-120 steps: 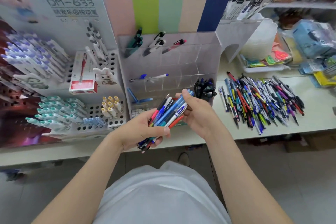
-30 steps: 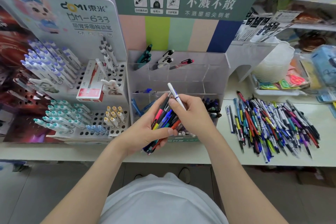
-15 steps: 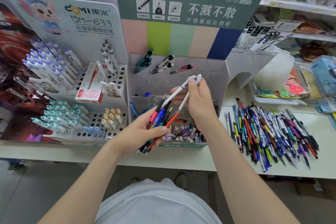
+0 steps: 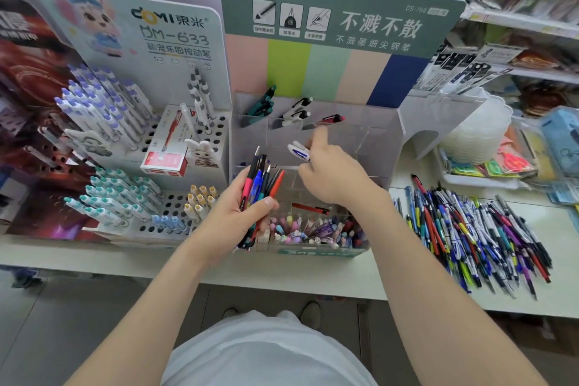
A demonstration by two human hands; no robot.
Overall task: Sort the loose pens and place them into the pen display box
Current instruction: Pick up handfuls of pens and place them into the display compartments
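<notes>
- Head view: your left hand (image 4: 233,216) grips a fanned bundle of mixed pens (image 4: 261,185), held against the front of the clear pen display box (image 4: 376,141).
- Your right hand (image 4: 332,172) pinches white pens with blue print (image 4: 299,152) over the box's middle tier. Blur hides how many.
- The header card (image 4: 341,12) reads "DS"; its model code is too blurred to confirm.
- The neighbouring rack (image 4: 163,41) reads "DOMI", "DM-633".
- The loose pens (image 4: 476,235) lie heaped on the counter (image 4: 313,279), right of the box.

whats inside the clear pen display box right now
Pen display box top row: green pens, black-and-white pens, one red-and-black pen. Front row: pastel pens. The right hand, holding white pens, and the pen bundle in the left hand cover most of the middle row.
</notes>
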